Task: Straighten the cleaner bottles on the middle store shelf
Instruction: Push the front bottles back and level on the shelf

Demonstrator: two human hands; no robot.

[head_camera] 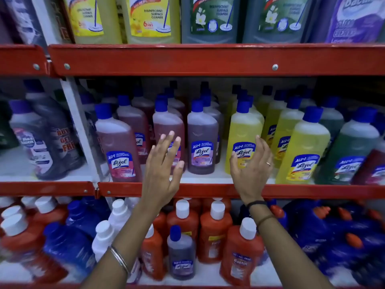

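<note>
My forearms are reaching over the lower shelf, left hand (164,163) spread empty before the pink bottle (168,132), right hand (252,163) open beside the yellow bottle (243,138) on the middle shelf (208,189), probably closing next to square them.

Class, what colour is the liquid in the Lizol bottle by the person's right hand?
Yellow, with a blue cap. The Lizol bottle by the right hand shows best in the head view.

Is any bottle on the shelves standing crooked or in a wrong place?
Yes. On the middle shelf, the front pink bottle leans left, out of line with its upright neighbours. On the lower shelf, one small purple bottle stands alone among orange bottles.
</note>
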